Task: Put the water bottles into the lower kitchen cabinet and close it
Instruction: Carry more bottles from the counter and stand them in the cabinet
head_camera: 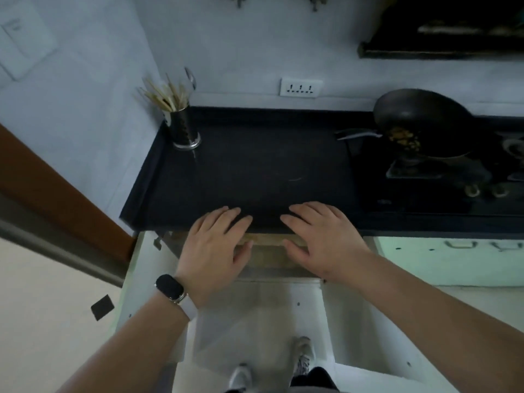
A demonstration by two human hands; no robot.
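Observation:
I am looking down at a black countertop (249, 165) and the lower cabinet beneath it. The cabinet stands open: one white door (131, 282) swings out at the left, another white door (365, 330) at the right. A strip of wooden shelf (268, 251) shows inside, between my hands. My left hand (215, 251), with a dark watch on its wrist, and my right hand (323, 239) are both flat with straight fingers over the counter's front edge, holding nothing. I cannot tell whether they touch it. No water bottle is in view.
A metal holder with chopsticks (181, 126) stands at the counter's back left. A black wok (422, 126) sits on the stove at the right. A wall socket (301, 87) is behind. My feet (302, 355) stand between the doors. A brown door frame (56, 194) runs along the left.

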